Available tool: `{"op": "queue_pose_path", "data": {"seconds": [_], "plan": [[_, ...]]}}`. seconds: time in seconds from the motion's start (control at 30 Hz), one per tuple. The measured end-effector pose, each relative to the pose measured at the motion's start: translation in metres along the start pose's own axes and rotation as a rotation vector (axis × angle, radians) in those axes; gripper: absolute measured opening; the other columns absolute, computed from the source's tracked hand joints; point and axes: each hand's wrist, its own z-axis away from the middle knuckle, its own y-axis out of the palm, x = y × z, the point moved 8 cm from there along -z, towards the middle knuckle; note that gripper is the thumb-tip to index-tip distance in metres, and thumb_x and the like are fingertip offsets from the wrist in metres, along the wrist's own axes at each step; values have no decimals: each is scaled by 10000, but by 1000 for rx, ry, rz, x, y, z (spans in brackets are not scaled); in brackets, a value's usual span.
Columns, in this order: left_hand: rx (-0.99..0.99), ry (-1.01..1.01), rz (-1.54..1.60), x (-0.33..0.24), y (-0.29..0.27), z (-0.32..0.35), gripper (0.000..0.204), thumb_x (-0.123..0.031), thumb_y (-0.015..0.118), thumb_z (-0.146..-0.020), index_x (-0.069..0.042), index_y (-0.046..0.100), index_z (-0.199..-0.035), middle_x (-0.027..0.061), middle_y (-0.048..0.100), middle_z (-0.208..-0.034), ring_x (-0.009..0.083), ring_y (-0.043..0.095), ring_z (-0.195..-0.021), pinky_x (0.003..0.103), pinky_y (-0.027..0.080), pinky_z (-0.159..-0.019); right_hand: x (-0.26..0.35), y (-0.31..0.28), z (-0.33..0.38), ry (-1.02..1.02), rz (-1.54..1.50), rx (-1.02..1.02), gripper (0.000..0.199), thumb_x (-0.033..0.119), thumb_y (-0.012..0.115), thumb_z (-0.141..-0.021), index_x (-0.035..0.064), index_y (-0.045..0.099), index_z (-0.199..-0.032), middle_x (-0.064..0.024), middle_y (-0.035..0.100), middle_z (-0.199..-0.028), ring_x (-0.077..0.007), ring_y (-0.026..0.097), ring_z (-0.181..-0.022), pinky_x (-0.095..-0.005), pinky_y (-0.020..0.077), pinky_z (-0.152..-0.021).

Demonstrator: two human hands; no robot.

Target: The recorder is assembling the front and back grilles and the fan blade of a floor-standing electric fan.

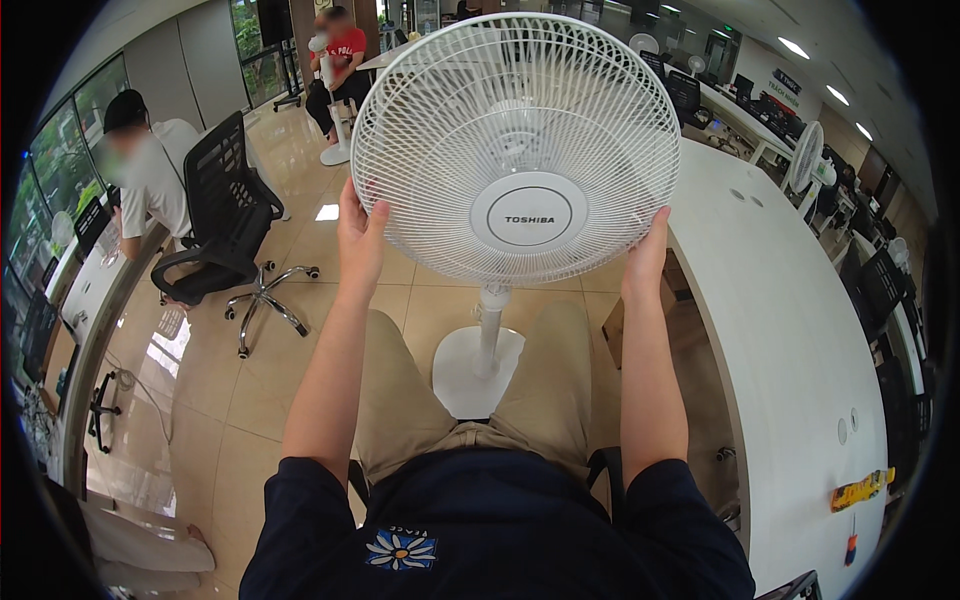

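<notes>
A white pedestal fan [530, 120] stands upright on the floor in front of me, between my knees. Its round wire guard [430, 190] has a grey oval centre plate [528, 215] and faces me. My left hand [362, 230] is closed on the guard's lower left rim, thumb in front. On the lower right rim, my right hand [648, 252] grips in the same way, its fingers partly hidden behind the guard. Below the guard, the short white pole [490, 330] runs down to a flat white base [462, 375].
A long white table [790, 330] curves along my right, with a yellow packaged item [862, 490] and a screwdriver [851, 548] on it. A cardboard box [614, 335] is under it. Leftward stands a black office chair [225, 215] near a seated person [160, 170]. Another person [345, 60] sits farther back beside a fan.
</notes>
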Motion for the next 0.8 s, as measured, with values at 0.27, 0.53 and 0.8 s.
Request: {"op": "queue_pose_path", "data": {"seconds": [0.27,0.53,0.8], "plan": [[-41,-102,-62,27,-16,-8,698,-411,494,-1092,-45,232,-1627,118,370,-1622,240,367,-1480,401,295,-1207,12,8,37,-4,78,-75,719,562,267,-1109,70,234,-1633,-118,338,-1647,-267,320,-1515,-427,246,-1233],[7,-140,59,77,-25,23,700,-542,313,-1107,-59,283,-1614,130,418,-1592,266,423,-1452,459,352,-1170,-12,1,31,12,-55,71,777,603,261,-1097,59,177,-1645,-114,276,-1681,-265,267,-1543,-429,220,-1244],[503,-130,-985,169,-40,169,502,-471,594,-1009,-87,660,-1325,154,602,-1428,335,592,-1281,429,486,-1024,-45,-14,63,209,-188,46,878,696,230,-1056,49,151,-1645,-172,273,-1670,-309,261,-1545,-489,195,-1257]]}}
